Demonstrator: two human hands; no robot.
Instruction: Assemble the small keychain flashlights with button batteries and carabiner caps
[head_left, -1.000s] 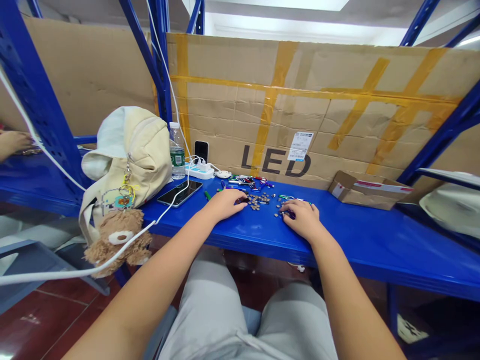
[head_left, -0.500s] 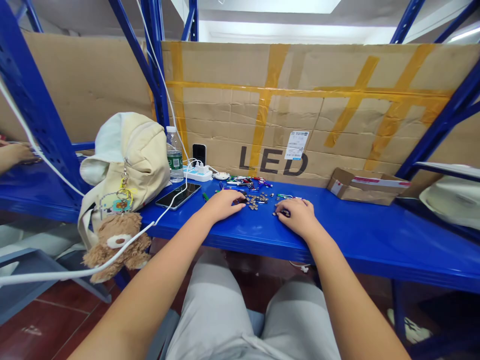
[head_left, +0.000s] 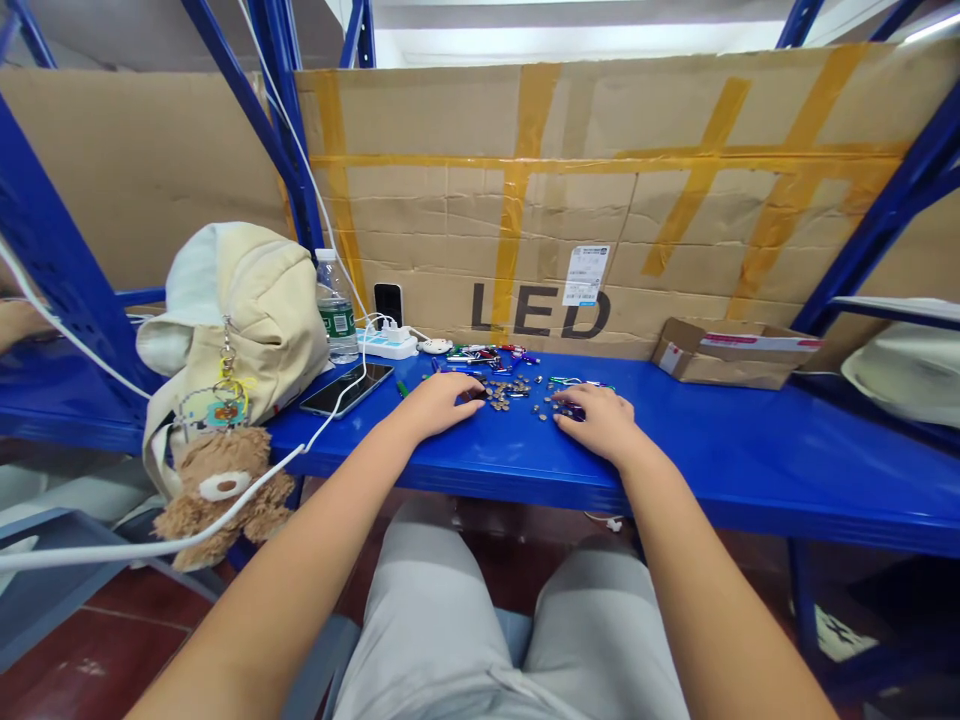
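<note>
A pile of small brown, round, coin-like pieces (head_left: 497, 396) lies on the blue table (head_left: 495, 455) between my hands. At its left edge rests my left hand (head_left: 444, 403), palm down, thumb apart from the bent fingers. My right hand (head_left: 598, 420) is low over the table to the right, fingers spread, with a few loose round pieces (head_left: 541, 411) by its fingertips. Whatever lies under its palm is mostly hidden. Behind the pieces are several colourful pens or pen-like sticks (head_left: 491, 357), with a few more thin sticks (head_left: 574, 381) just beyond my right hand.
To the left are a cream backpack (head_left: 251, 310) with a teddy bear charm (head_left: 225, 480), a phone (head_left: 347, 389), a water bottle (head_left: 337, 315) and a power strip (head_left: 388, 344). A white cable (head_left: 330, 430) crosses there. An open cardboard box (head_left: 735, 358) sits right; cardboard (head_left: 450, 220) stands behind.
My right hand's fingers have spread out, and more loose round pieces show beside its fingertips. My left hand stays at the pile. The camera view has shifted slightly.
</note>
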